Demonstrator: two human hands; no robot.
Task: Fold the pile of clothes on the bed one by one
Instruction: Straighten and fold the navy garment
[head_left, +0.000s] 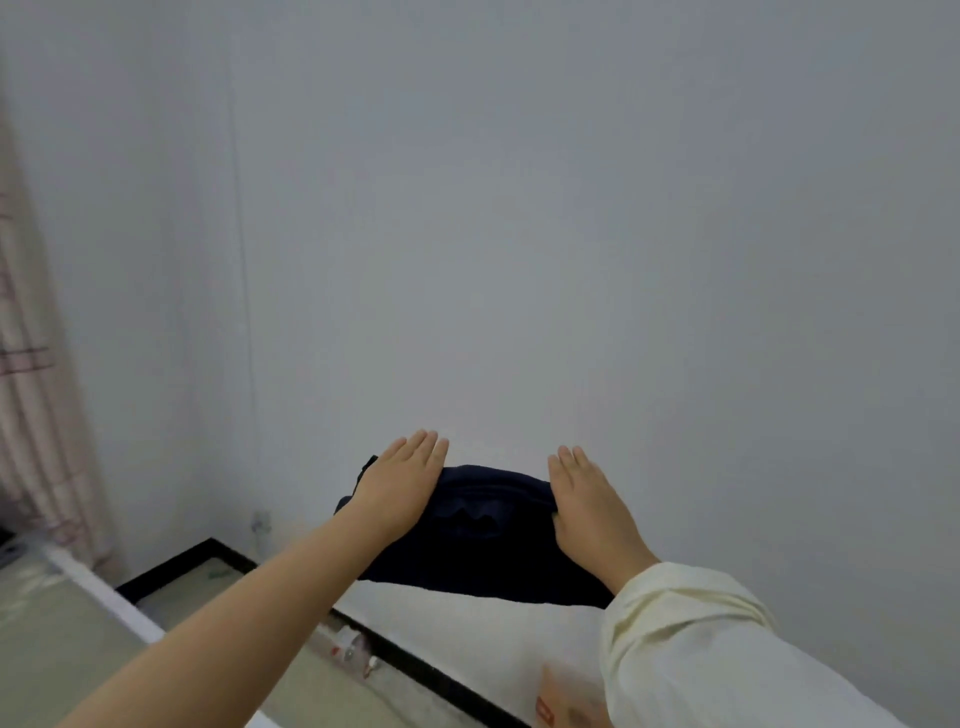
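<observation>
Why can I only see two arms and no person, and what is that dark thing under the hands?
The camera sits on the person's head and looks forward and down, so you see what they see: their own arms reaching out. There is just this one picture, taken from there. The left hand and the right hand both lie flat, fingers straight, on a dark navy garment. They press on it rather than grab it, probably smoothing it while folding. The garment rests on a white surface, most likely the bed. The right arm wears a pale yellow sleeve; the left arm is bare. Behind is a plain wall, with a curtain at the left. Some small things lie on the floor, too blurry to name.
</observation>
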